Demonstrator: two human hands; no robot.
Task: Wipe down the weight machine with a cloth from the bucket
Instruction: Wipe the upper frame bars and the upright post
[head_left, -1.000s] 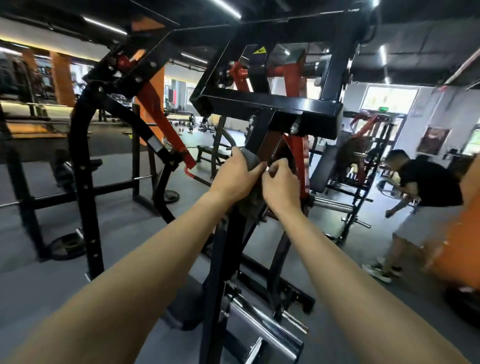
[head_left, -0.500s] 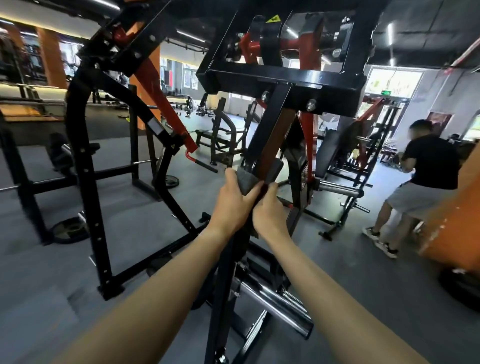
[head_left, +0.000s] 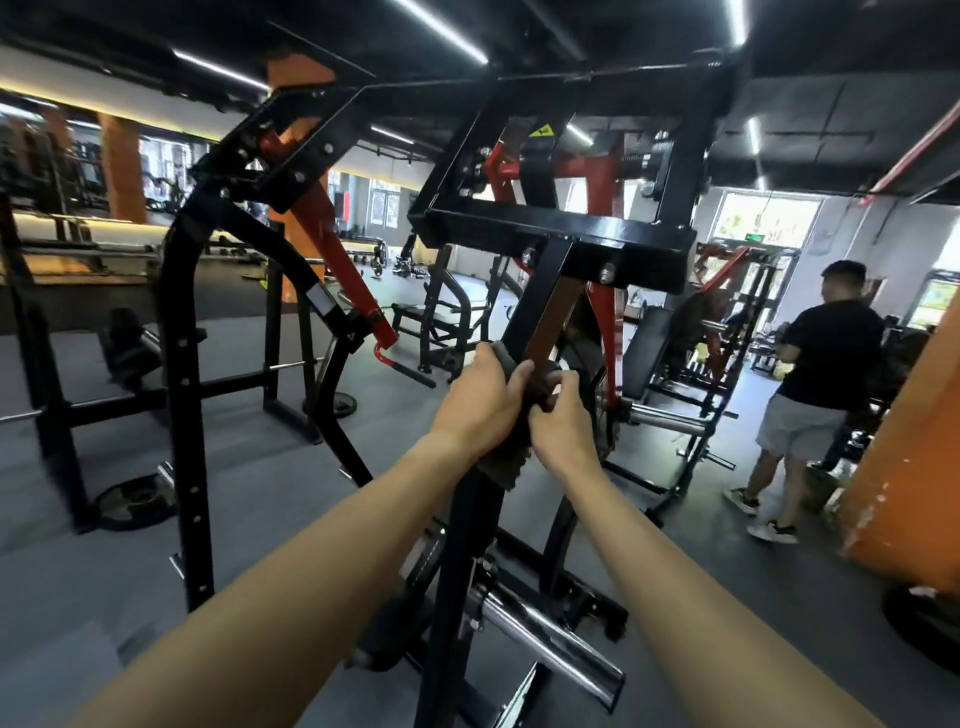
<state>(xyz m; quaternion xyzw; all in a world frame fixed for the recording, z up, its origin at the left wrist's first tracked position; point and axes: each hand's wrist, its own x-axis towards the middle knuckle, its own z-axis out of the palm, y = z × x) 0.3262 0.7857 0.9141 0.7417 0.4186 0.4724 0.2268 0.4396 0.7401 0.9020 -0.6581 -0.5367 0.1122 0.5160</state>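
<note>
Up since half a second ago: left grip (head_left: 483, 400) and right grip (head_left: 563, 423) climbed the slanted black steel machine post (head_left: 540, 296) toward its black crossbeam (head_left: 597, 244). Both curl round the soft grey cloth (head_left: 506, 467) wrapped on that post. Cloth looks light and limp: keep it bunched, clamp from both sides.

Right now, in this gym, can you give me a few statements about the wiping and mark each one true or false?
1. The left grip and right grip both hold the cloth against the black post. True.
2. The cloth is bright red. False: it is grey.
3. A person in a black shirt stands at the right. True.
4. A bucket sits beside the post. False: no bucket is in view.
</note>
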